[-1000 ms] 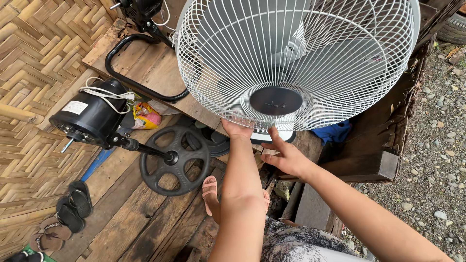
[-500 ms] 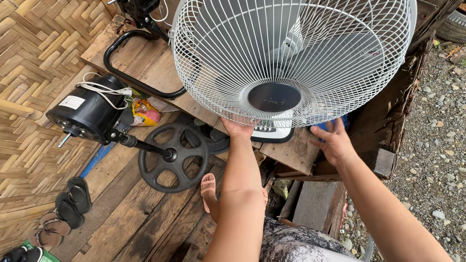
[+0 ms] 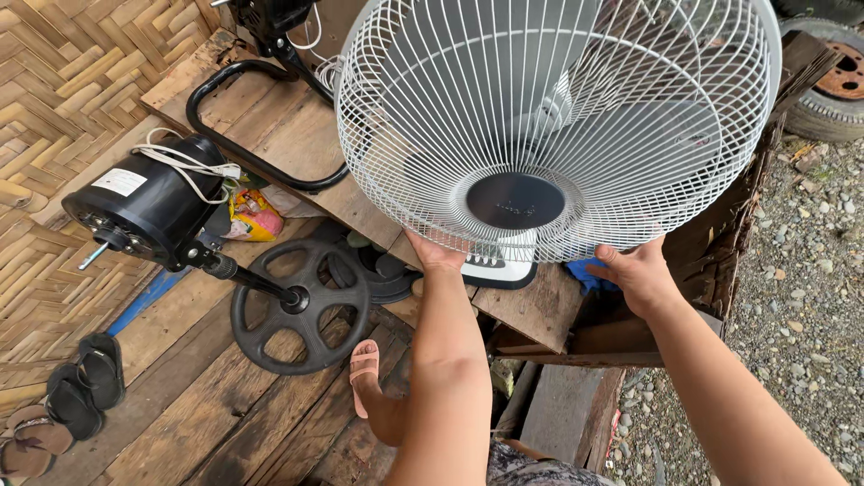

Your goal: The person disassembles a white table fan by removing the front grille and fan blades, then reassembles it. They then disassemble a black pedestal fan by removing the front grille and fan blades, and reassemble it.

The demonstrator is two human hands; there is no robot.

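Both hands are at the lower rim of the fan (image 3: 558, 126). My left hand (image 3: 435, 254) holds the white wire guard (image 3: 630, 180) from below, with the fingers bent around the bottom wires, just left of the dark round cap (image 3: 515, 200) in the centre of the guard. My right hand (image 3: 637, 270) is at the lower right edge of the guard; its fingers are curled, but I cannot tell from this view if they really close on a wire or only touch the rim.

I see the fan standing on the wooden bench (image 3: 540, 306), with the guard turned up toward the camera. Its white base with a control panel (image 3: 497, 266) shows just under the guard, between my two hands. Something blue (image 3: 583, 274) lies on the bench just beside my right hand.

On the left, a black motor (image 3: 144, 207) with white wires rests tilted on its pole, which goes down to a black round wheel-shaped base (image 3: 301, 306) on the plank floor. A yellow packet (image 3: 252, 216) lies just beside the motor. A black bent tube (image 3: 243, 135) lies on the bench behind it. My bare foot in a pink sandal (image 3: 364, 369) is on the floor near the base. Dark sandals (image 3: 85, 382) lie at the lower left, and a tyre (image 3: 832, 94) is at the upper right on gravel.
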